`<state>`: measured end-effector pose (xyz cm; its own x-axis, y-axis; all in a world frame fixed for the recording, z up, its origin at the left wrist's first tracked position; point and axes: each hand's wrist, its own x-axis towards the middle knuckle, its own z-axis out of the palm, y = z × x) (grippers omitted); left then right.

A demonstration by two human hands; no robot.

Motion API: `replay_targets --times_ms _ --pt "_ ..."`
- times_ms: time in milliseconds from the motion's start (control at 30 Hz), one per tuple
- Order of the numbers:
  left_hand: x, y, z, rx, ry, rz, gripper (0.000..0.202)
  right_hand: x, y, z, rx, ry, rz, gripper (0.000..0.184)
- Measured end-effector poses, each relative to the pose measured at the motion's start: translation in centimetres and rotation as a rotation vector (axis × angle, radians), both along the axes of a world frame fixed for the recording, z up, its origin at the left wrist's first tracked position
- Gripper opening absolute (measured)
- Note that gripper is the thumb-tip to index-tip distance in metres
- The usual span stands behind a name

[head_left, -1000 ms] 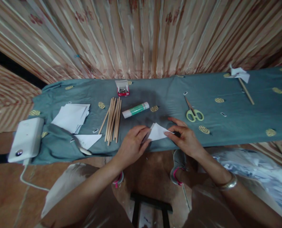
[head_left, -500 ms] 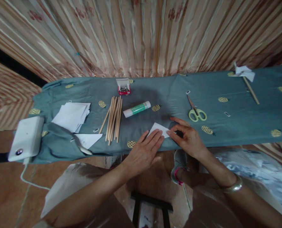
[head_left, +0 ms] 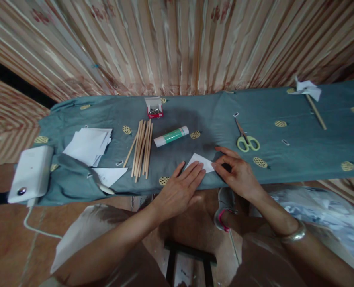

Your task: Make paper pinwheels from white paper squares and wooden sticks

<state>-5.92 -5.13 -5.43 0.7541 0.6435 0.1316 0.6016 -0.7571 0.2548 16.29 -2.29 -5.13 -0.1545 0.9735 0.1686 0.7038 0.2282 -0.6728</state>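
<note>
A small folded piece of white paper (head_left: 200, 160) lies near the front edge of the cloth-covered table. My left hand (head_left: 181, 187) rests flat across its lower left part, fingers stretched out and pressing it down. At the paper's right corner, the thumb and a bent finger of my right hand (head_left: 236, 173) pinch it, while another finger reaches out above the cloth. Behind the paper lies a glue stick (head_left: 172, 136) with a green label. Scissors (head_left: 247, 140) with light green handles lie beyond my right hand, blades pointing away.
Several wooden sticks (head_left: 142, 149) lie left of the glue stick, with a red box of metal pins (head_left: 155, 111) behind. Further left are stacked white paper squares (head_left: 88, 145), a paper triangle (head_left: 109, 175) and a white power bank (head_left: 32, 173). A paper pinwheel (head_left: 309, 91) lies far right.
Both hands stay on the paper in nearly the same pose. My right thumb has shifted slightly at the paper's right corner, and the view has moved a little.
</note>
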Motion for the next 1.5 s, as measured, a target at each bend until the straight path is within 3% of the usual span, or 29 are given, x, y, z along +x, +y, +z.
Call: replay_targets --times_ms 967,1500 --pt "-0.03 0.39 0.19 -0.028 0.061 -0.015 0.065 -0.28 0.10 -0.12 0.023 -0.031 -0.017 0.023" --pt "0.12 0.25 -0.19 0.040 0.115 -0.009 0.064 -0.89 -0.75 -0.88 0.060 -0.059 -0.008 0.022"
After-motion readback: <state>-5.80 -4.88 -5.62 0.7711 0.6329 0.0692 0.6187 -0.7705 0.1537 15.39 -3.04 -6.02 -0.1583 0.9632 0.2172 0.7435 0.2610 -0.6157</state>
